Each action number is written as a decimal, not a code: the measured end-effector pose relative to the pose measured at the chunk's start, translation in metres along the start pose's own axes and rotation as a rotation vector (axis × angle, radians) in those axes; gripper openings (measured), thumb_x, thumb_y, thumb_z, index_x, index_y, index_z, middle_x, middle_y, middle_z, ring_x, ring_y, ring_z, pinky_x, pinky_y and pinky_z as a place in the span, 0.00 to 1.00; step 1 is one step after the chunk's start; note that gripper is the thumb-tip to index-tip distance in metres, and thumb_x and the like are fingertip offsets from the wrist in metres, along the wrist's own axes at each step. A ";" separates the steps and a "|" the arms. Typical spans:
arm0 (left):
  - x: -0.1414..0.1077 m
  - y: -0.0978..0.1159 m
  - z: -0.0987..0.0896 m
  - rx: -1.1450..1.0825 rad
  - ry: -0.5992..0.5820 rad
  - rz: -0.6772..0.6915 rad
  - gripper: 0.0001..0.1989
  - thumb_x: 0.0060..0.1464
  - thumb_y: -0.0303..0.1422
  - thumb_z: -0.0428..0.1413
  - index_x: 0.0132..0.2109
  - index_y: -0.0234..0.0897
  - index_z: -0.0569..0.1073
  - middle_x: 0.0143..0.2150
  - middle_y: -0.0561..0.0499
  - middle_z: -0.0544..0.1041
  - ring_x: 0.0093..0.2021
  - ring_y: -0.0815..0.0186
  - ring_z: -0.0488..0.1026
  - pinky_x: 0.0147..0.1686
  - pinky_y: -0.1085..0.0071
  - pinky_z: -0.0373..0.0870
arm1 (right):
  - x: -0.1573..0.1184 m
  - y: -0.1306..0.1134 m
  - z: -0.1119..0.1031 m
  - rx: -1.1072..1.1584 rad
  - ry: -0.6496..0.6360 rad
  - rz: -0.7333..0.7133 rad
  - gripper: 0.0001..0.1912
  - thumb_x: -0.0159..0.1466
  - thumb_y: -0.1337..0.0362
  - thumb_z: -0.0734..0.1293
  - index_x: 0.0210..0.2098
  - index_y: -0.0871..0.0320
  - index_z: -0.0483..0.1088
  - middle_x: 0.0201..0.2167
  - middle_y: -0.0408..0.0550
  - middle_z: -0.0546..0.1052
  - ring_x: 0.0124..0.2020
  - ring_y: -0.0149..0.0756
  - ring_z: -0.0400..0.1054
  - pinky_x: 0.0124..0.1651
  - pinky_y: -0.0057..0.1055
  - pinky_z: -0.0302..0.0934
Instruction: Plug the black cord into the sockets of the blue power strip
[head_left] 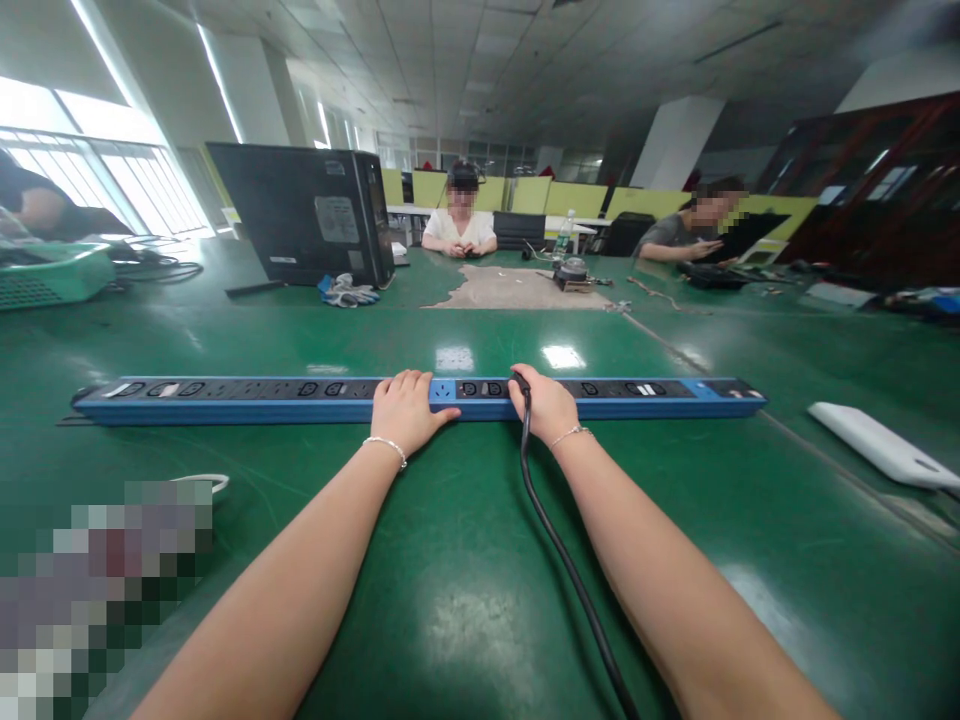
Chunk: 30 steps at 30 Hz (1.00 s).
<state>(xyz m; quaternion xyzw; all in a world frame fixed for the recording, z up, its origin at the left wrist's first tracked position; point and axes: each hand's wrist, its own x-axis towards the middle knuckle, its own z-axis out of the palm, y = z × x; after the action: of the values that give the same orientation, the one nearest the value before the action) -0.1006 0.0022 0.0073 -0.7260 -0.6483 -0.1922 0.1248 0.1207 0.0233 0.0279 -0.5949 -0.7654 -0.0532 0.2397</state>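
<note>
A long blue power strip (405,410) with a black socket face lies crosswise on the green table. My left hand (406,408) grips it left of its middle, fingers over the top and thumb along the near edge. Just to the right, my right hand (546,402) is closed around the plug end of a black power cord (559,545), against the socket row. Fingers hide part of the plug, so I cannot tell how deep it sits. The cord runs from there toward me, between my forearms.
A white power bank-like block (877,440) lies at the right. Behind the strip stand a black computer case (300,215) and gloves (347,291). A green basket (52,272) is at far left, a blurred-out object (112,580) at near left. Two people (460,225) sit across.
</note>
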 end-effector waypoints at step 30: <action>0.000 0.003 -0.003 0.015 -0.025 -0.025 0.34 0.51 0.55 0.49 0.57 0.36 0.64 0.58 0.40 0.69 0.60 0.53 0.61 0.57 0.56 0.54 | -0.007 -0.002 0.026 0.111 0.215 0.117 0.20 0.65 0.58 0.57 0.49 0.59 0.71 0.49 0.53 0.75 0.56 0.44 0.64 0.60 0.45 0.49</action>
<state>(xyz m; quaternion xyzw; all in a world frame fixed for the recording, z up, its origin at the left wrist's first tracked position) -0.0984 0.0006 0.0096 -0.7193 -0.6602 -0.1799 0.1195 0.1116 0.0258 0.0020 -0.6154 -0.7009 -0.0603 0.3556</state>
